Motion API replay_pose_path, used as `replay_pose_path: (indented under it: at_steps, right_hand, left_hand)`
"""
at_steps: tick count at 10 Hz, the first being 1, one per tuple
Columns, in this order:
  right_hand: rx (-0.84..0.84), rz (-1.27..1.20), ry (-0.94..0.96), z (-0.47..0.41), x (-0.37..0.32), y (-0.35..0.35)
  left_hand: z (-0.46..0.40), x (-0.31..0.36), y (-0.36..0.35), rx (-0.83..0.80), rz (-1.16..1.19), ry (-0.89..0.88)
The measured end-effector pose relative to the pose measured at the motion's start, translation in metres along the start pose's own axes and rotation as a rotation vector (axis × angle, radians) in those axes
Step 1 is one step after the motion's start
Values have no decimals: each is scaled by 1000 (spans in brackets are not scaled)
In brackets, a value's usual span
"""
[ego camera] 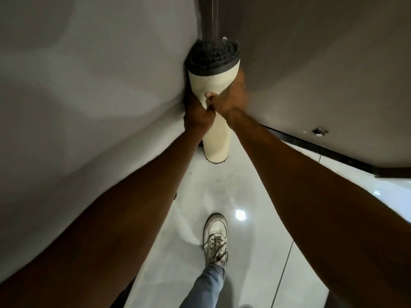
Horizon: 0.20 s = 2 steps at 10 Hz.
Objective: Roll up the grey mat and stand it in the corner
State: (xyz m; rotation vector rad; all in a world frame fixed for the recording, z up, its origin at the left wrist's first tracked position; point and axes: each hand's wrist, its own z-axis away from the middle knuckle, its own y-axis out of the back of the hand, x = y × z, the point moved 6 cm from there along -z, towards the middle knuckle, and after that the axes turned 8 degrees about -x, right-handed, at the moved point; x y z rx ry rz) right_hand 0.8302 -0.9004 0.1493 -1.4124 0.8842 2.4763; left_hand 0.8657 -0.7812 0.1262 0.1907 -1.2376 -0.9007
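The rolled mat (216, 138) stands upright in the corner, its cream backing outward and its dark grey pile showing at the top end. Its bottom end rests on the tiled floor. My left hand (198, 116) grips the roll's left side about halfway up. My right hand (231, 96) wraps around the right side a little higher, thumb pressed on the front. The two hands touch each other at the front of the roll.
Two plain walls meet behind the mat, with a dark vertical strip (211, 18) in the corner. A black skirting (322, 150) runs along the right wall. My shoe (215, 238) stands on the glossy white tiles below the mat.
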Motion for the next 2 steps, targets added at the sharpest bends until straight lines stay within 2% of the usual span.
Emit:
replay_pose_path:
  at_steps: [1, 2]
  right_hand:
    - [-18, 89, 38, 19, 5, 7]
    - [-36, 260, 93, 60, -6, 34]
  left_hand:
    - [19, -1, -7, 55, 71, 135]
    - [69, 12, -4, 43, -15, 167]
